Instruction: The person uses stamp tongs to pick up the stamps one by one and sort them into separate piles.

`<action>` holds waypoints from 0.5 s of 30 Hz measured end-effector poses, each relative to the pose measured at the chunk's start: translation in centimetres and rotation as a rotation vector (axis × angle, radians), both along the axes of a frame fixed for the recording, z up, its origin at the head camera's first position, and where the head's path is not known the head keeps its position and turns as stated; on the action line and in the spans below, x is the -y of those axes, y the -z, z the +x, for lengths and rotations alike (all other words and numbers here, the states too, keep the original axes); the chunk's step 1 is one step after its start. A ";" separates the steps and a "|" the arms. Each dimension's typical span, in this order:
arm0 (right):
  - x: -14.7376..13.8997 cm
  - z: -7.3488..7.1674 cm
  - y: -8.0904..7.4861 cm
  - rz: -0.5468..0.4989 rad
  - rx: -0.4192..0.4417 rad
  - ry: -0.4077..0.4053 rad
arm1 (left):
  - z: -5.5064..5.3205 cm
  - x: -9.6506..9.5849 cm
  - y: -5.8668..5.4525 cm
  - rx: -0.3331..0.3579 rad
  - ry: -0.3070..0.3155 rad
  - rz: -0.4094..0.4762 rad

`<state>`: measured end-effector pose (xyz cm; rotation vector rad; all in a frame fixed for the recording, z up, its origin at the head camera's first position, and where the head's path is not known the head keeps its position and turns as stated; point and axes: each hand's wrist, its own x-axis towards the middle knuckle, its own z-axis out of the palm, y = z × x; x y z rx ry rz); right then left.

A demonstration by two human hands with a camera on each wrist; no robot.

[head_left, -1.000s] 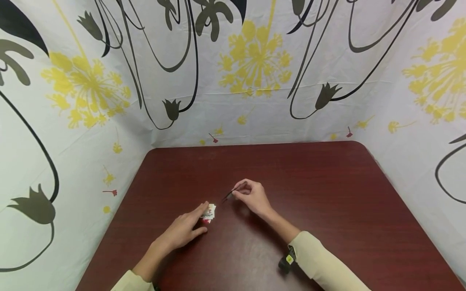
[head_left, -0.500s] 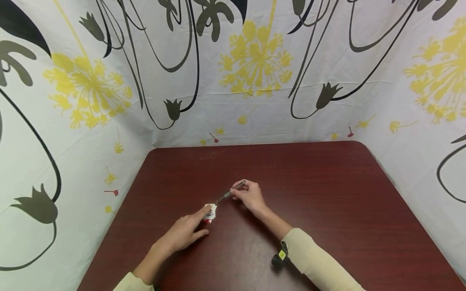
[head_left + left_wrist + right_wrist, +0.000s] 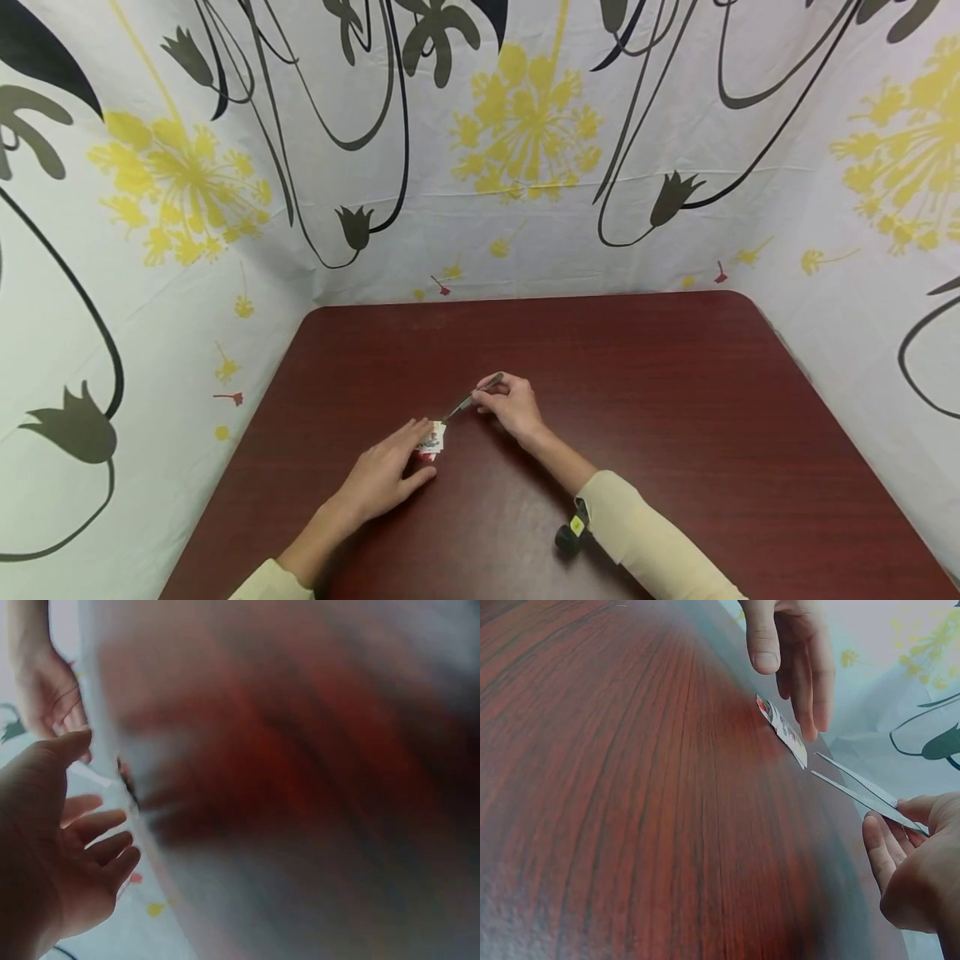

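Small white paper pieces [image 3: 432, 440] with printed marks and a bit of red lie in a little pile near the table's middle. My left hand [image 3: 378, 477] is at the pile's left side, its fingers straight and the fingertips overlapping the paper in the head view. Between thumb and fingers, my right hand [image 3: 512, 406] pinches metal tweezers [image 3: 866, 796]. The two tweezer tips stand apart, right beside the near end of the paper [image 3: 786, 739] in the right wrist view. In the left wrist view the left hand [image 3: 82, 855] shows relaxed fingers; the paper is blurred there.
A dark red wood-grain table [image 3: 637, 375] spreads under both hands. White cloth [image 3: 517, 242] with yellow and grey flower prints hangs behind it and at the sides. A small black camera [image 3: 568, 537] hangs from the right wrist.
My right hand has moved slightly left and brought the tweezer tips to the paper's upper right corner. The left hand has shifted a little, its fingers still at the pile.
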<state>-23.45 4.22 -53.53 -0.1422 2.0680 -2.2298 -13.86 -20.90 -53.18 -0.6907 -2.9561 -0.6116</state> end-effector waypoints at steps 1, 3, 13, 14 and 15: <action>0.0 0.0 0.0 0.000 0.001 -0.002 | 0.1 -0.1 0.1 -0.013 -0.004 -0.002; 0.0 0.0 -0.1 0.001 0.002 -0.002 | 0.2 -0.2 0.4 -0.037 -0.013 -0.001; 0.3 -0.4 0.2 -0.031 0.025 0.012 | 1.1 -0.1 2.6 -0.149 -0.054 0.107; 0.3 -0.4 0.2 -0.034 0.026 0.010 | 1.2 -0.1 2.7 -0.154 -0.052 0.116; 0.3 -0.5 0.2 -0.036 0.027 0.009 | 1.2 0.0 2.8 -0.161 -0.050 0.120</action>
